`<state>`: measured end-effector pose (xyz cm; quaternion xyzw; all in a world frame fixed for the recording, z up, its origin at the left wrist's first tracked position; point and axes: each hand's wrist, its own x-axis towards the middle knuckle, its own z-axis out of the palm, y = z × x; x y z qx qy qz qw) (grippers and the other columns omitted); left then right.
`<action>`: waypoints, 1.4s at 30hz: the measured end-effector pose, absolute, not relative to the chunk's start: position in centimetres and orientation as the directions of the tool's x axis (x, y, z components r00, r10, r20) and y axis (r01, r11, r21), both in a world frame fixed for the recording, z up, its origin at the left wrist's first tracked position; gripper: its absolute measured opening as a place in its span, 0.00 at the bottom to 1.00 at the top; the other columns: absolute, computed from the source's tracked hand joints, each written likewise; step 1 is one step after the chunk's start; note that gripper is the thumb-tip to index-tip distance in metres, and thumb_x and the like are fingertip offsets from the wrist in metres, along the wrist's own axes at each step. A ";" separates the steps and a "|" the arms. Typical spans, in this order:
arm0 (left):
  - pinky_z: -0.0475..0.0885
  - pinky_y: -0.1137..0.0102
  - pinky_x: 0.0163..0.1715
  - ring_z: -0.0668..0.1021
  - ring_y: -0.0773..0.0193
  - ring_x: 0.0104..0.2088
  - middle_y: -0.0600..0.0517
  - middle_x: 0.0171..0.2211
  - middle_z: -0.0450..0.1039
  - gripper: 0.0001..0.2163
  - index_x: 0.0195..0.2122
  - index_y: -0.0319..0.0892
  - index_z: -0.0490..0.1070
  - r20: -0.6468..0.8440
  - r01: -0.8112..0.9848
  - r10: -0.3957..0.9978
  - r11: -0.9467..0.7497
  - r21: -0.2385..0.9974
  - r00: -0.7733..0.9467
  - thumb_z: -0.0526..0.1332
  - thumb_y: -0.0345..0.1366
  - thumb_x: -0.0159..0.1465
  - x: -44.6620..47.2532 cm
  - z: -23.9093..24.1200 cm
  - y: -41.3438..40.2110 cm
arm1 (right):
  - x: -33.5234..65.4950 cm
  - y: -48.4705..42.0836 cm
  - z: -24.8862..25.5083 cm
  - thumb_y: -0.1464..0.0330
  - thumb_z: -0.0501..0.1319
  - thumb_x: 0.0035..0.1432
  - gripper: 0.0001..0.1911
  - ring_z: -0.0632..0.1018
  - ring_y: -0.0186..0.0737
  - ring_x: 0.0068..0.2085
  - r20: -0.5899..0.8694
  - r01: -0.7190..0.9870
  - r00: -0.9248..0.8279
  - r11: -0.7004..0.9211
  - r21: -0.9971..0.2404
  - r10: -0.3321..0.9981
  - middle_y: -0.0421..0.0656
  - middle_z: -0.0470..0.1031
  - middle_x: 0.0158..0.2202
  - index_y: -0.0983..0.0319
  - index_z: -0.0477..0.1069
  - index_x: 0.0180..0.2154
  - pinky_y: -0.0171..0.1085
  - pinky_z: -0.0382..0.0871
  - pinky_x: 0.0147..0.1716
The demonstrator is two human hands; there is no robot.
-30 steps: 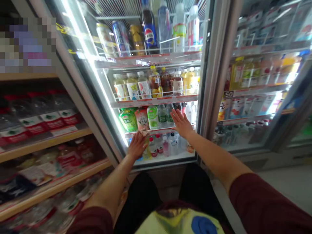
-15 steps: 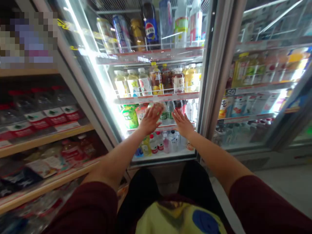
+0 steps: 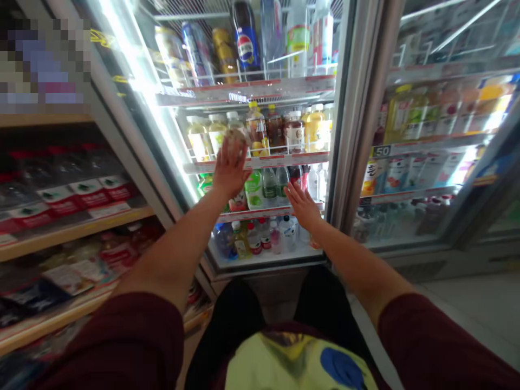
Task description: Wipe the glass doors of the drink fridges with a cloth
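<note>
My left hand (image 3: 229,168) is raised against the glass door (image 3: 284,65) of a lit drinks fridge, level with the second shelf (image 3: 260,161). Its fingers press a small crumpled pale wipe (image 3: 236,135) to the glass, in front of juice bottles (image 3: 219,135). My right hand (image 3: 303,206) lies flat and open lower on the same glass. It rests by the third shelf, in front of green-labelled water bottles (image 3: 270,187), and holds nothing. Both forearms are bare below dark red sleeves.
A metal door frame (image 3: 353,135) separates this fridge from a second glass-door fridge (image 3: 430,135) on the right. Wooden shelves (image 3: 77,230) with packaged goods stand to the left. Small bottles (image 3: 260,238) line the fridge's bottom shelf. My knees are close to the fridge base.
My left hand has climbed with the wipe from the bottom shelf's level up the glass to the second shelf. My right hand has stayed flat in the same place.
</note>
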<state>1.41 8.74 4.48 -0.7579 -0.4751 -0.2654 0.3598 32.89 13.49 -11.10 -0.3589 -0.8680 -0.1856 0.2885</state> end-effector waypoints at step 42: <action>0.42 0.37 0.83 0.42 0.37 0.85 0.38 0.85 0.45 0.41 0.83 0.38 0.55 0.743 0.983 0.645 -0.151 -0.107 0.180 0.54 0.58 0.76 -8.2 2.4 2.8 | 32.9 13.1 -12.3 0.81 0.54 0.69 0.53 0.48 0.51 0.85 0.640 0.746 -0.546 0.661 0.079 0.540 0.49 0.41 0.86 0.56 0.29 0.85 0.62 0.55 0.81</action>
